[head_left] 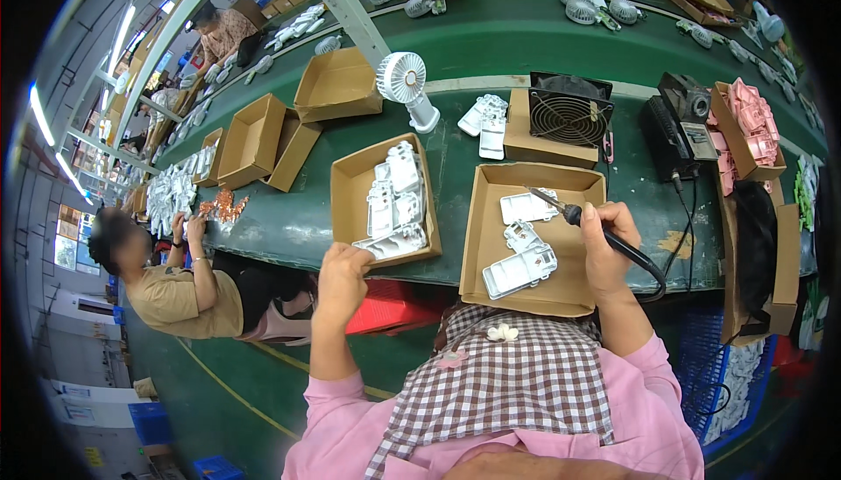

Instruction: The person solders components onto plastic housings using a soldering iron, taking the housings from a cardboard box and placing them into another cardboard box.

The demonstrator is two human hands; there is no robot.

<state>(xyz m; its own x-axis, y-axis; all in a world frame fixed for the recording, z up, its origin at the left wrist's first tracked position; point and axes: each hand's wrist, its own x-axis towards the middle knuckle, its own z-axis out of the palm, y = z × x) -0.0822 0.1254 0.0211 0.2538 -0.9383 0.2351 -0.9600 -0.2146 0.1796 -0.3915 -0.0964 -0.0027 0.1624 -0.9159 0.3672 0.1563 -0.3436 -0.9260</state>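
My right hand is closed round a soldering iron, its tip pointing left above a white plastic housing. Several such housings lie in the shallow cardboard box in front of me; two more pieces sit nearer its front wall. To the left stands a second cardboard box with white housings stacked inside. At its near left corner my left hand is closed, fingers bent in. Whether it grips the box wall or a part is hidden.
Behind the boxes stand a white handheld fan and a black fan. The soldering station and its cables are at right, beside a box of pink parts. A co-worker sits at left. Beyond runs a green conveyor.
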